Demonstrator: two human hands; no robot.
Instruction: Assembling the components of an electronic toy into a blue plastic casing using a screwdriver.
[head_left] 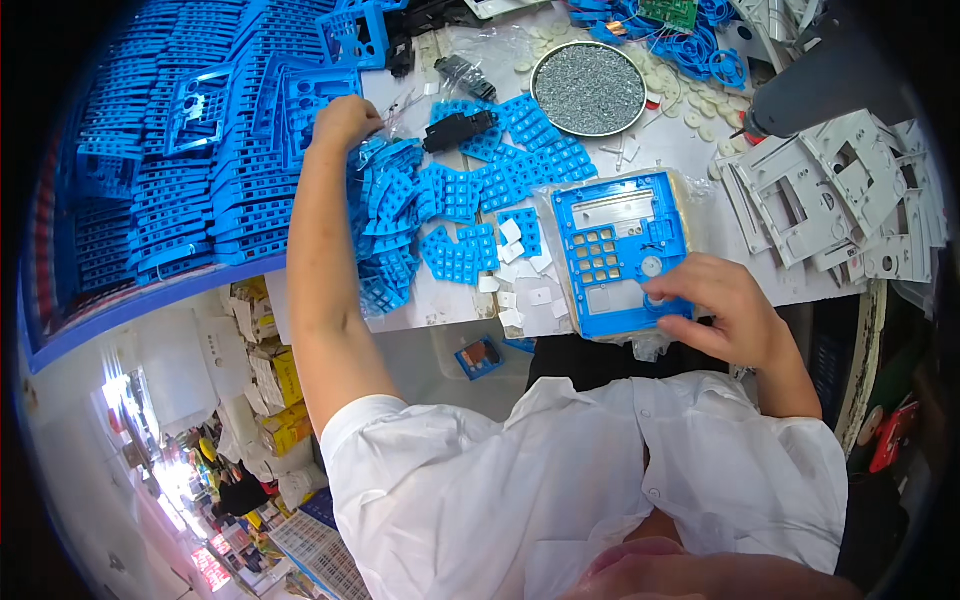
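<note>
A blue plastic housing [580,262] lies inner side up at the table's front, with a window, square holes and a white disc [652,266] in it. My right hand [728,305] rests at its right side, thumb and forefinger apart, the fingertips by a small white round part [654,301]. My left hand [345,124] reaches far left, its fingers curled together beside thin pale bits [402,108]. What they hold, if anything, is hidden. Just below that hand begins a pile of blue keypad pieces [390,200].
Stacked blue housings [170,190] fill the left. A round tray of small metal parts [588,134] stands at the back, among pale discs [700,105]. Black parts [460,130] lie on the keypads, white squares [512,250] nearer me. White panels [800,190] are piled right, beside a grey cylinder [830,85].
</note>
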